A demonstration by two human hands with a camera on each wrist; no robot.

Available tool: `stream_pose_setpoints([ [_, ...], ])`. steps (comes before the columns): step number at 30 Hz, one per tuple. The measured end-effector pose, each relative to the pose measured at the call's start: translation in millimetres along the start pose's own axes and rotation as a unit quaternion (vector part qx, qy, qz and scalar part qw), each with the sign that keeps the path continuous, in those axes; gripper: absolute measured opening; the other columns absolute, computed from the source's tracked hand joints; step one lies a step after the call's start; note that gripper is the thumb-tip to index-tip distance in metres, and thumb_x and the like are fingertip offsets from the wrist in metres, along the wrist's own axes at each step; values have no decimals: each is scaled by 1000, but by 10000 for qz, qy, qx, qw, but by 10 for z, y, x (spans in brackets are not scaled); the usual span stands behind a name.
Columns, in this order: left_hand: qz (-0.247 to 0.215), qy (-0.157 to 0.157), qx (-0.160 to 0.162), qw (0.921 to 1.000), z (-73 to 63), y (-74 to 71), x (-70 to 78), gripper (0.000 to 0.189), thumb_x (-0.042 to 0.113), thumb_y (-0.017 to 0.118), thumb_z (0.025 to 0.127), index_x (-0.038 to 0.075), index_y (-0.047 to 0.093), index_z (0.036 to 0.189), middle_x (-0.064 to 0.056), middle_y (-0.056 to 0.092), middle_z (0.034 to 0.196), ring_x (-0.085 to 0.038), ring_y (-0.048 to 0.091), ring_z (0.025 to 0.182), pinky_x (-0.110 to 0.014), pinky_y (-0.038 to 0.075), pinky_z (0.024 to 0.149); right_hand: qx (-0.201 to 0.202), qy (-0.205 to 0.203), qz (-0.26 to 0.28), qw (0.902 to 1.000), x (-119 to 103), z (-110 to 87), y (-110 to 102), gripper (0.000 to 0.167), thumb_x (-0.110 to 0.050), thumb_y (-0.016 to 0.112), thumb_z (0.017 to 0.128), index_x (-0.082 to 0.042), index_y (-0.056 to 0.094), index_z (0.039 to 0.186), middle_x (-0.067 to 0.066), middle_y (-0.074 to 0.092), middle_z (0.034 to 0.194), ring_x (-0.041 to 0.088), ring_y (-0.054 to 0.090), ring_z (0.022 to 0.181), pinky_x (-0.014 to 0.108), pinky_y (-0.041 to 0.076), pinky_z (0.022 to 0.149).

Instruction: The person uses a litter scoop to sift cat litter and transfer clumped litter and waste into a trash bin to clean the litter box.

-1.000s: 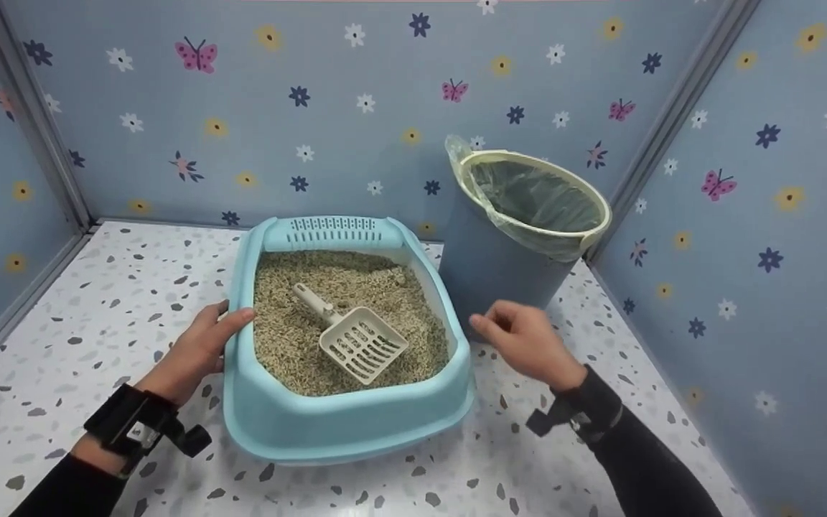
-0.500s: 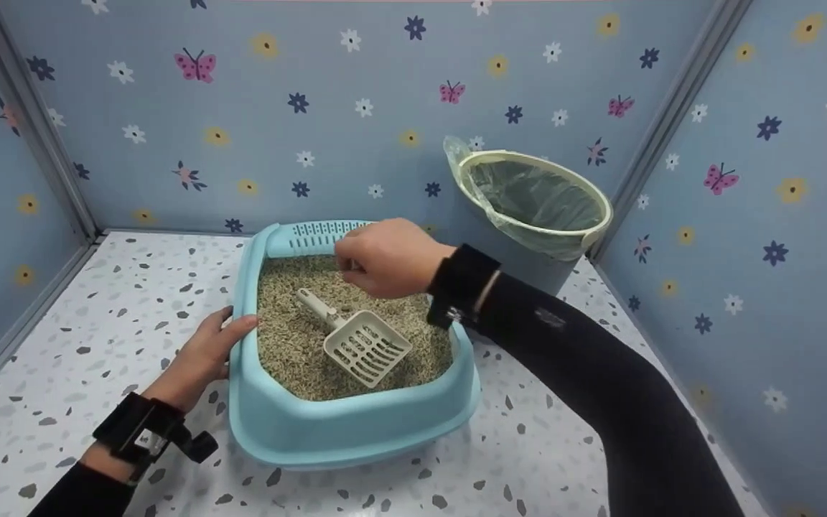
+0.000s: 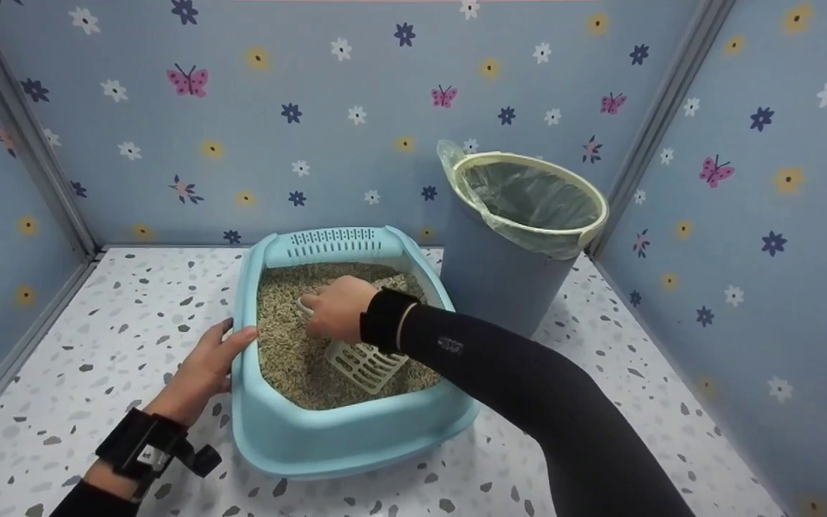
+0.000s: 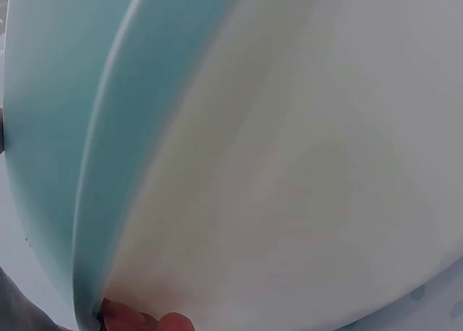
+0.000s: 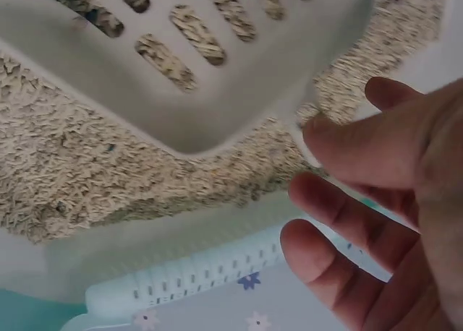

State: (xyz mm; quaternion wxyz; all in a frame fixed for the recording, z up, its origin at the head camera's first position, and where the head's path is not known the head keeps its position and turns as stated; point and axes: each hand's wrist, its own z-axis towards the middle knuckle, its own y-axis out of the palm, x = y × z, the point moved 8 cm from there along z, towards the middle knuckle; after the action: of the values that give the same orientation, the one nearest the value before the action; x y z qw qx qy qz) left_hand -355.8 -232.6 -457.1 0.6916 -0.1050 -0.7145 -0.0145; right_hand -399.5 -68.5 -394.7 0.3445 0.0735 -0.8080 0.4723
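A light blue litter box (image 3: pixel 356 445) holds brown pellet litter (image 3: pixel 288 359). On the litter lies a beige slotted litter scoop (image 3: pixel 367 368), its handle pointing to the far left. My left hand (image 3: pixel 202 366) grips the box's left rim, thumb on top and fingers tucked beneath; fingertips (image 4: pixel 145 320) show under the rim in the left wrist view. Over the scoop handle is my right hand (image 3: pixel 342 309), hiding most of it. In the right wrist view the thumb (image 5: pixel 354 147) is at the handle by the scoop's pan, while the other fingers (image 5: pixel 318 259) are spread and loosely bent.
A grey-blue bin (image 3: pixel 500 276) with a cream ring and a clear liner bag (image 3: pixel 528 190) stands right behind the box. Flower-patterned panels (image 3: pixel 342 143) enclose the back and sides. The floor (image 3: pixel 148 301) is white and speckled.
My right hand has swung left from beside the bin, over the box, and come down onto the scoop handle. My left hand keeps its hold on the rim. The scoop lies where it was.
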Motion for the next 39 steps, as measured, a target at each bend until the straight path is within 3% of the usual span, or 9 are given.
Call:
stream_pose_setpoints([
  [3, -6, 57, -37, 10000, 17, -4, 32, 90, 51, 52, 115, 0, 11, 176, -34, 46, 160, -41, 68, 129, -47, 67, 93, -118, 107, -309, 9994, -6, 43, 74, 42, -62, 59, 104, -36, 79, 131, -1, 65, 136, 15, 64, 87, 31, 63, 70],
  [9, -19, 84, -97, 9999, 32, -17, 43, 90, 51, 52, 116, -1, 10, 176, -34, 49, 157, -40, 69, 127, -47, 68, 92, -392, 257, -621, 9970, 23, 79, 179, 26, -47, 60, 113, -34, 81, 122, -6, 71, 125, 13, 68, 89, 30, 63, 68],
  [13, -109, 149, -155, 9997, 32, 0, 49, 87, 49, 52, 116, 0, 13, 176, -34, 51, 152, -34, 73, 119, -47, 69, 90, -493, 339, -519, 9969, 47, 39, 258, 34, -48, 52, 117, -31, 81, 111, -9, 73, 122, 10, 61, 81, 27, 49, 60],
  [18, -98, 140, -152, 9997, 37, 20, 35, 86, 48, 53, 116, 0, 14, 175, -33, 53, 149, -35, 73, 117, -47, 69, 89, -435, 417, -354, 9976, 83, -31, 285, 33, -28, 53, 121, -25, 75, 96, -6, 69, 95, 11, 42, 65, 29, 33, 53],
  [22, -71, 171, -144, 9997, 37, 36, 34, 86, 48, 54, 115, -2, 16, 174, -33, 56, 146, -36, 73, 118, -47, 69, 88, -397, 528, -182, 9976, 177, -96, 259, 39, -22, 49, 121, -22, 70, 88, -5, 67, 92, 12, 43, 67, 26, 39, 52],
  [26, -181, 297, -200, 9992, 29, 52, 59, 79, 46, 54, 116, -1, 24, 172, -33, 59, 141, -37, 75, 113, -52, 70, 88, -434, 557, -2, 9975, 378, -238, 182, 22, -26, 62, 115, -19, 76, 100, 1, 68, 121, 18, 59, 96, 30, 60, 77],
  [30, -154, 289, -203, 9993, 28, 42, 56, 79, 46, 54, 116, 0, 24, 172, -33, 59, 143, -36, 75, 114, -52, 69, 89, -411, 707, 563, 9951, 655, -439, 52, 15, -29, 71, 108, -17, 79, 109, 6, 66, 127, 24, 61, 113, 39, 58, 97],
  [34, -96, 202, -155, 9996, 24, 16, 26, 84, 48, 53, 116, 0, 18, 175, -33, 55, 148, -35, 71, 119, -49, 68, 91, -72, 1184, 903, 9888, 927, -619, -162, 9, -12, 69, 103, -15, 73, 95, 1, 67, 96, 20, 57, 81, 38, 56, 75],
  [39, -47, 91, -98, 9999, 15, 2, -21, 90, 50, 53, 115, 0, 11, 176, -33, 50, 154, -36, 67, 125, -48, 67, 93, 279, 1451, -130, 9889, 1035, -703, -362, 23, -13, 68, 110, -14, 66, 86, -2, 59, 74, 15, 37, 62, 35, 39, 51],
])
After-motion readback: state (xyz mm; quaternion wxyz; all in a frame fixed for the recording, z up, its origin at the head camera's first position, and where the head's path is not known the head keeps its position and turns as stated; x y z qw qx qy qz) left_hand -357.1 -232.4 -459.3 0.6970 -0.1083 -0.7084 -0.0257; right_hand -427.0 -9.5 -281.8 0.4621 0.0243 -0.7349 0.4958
